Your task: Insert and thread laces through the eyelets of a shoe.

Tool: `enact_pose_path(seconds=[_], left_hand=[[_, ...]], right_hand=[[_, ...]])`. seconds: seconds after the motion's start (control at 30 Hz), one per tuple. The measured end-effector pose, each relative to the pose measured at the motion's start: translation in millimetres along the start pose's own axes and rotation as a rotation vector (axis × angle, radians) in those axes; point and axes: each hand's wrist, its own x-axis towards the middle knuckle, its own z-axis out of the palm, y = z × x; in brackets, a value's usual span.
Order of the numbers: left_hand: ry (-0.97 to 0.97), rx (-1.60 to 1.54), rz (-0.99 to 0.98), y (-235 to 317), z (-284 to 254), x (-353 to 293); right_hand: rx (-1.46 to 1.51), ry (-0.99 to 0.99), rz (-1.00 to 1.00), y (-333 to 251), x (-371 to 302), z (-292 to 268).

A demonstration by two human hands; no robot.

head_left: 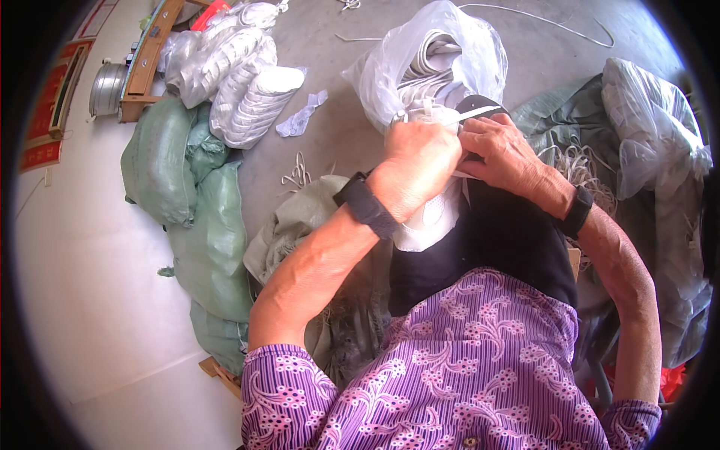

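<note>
The white shoe upper (pixel 429 225) shows at the left hand's (pixel 421 154) six o'clock, that hand's grip hidden; at its three o'clock, the right hand (pixel 496 148) pinches a white lace (pixel 480 112). Probably light, supple; best held by the edge.

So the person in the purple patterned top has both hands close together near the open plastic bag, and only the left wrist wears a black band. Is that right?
Not quite: both wrists wear one. The head view shows a black band on the left wrist and another on the right. The left hand and right hand are indeed close together near the open plastic bag.
</note>
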Motion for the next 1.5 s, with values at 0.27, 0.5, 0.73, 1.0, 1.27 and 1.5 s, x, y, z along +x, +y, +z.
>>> enact_pose_path(seconds=[0.27,0.5,0.73,1.0,1.27,1.5], left_hand=[[0.368,-0.77,-0.196,-42,-12,4],[0.551,-0.873,-0.325,-22,42,11],[0.4,-0.779,-0.287,-24,41,28],[0.533,-1.084,-0.376,-26,47,24],[0.523,-2.023,-0.603,-24,20,3],[0.581,-1.914,-0.496,-19,7,3]], right_hand=[[0.27,0.016,0.092,0,13,-5],[0.836,0.06,0.453,1,28,-34],[0.747,0.251,0.415,6,46,-74],[1.088,0.316,0.507,-3,45,-65],[1.054,0.1,0.54,4,57,-45],[1.131,0.084,0.596,-12,78,-44]])
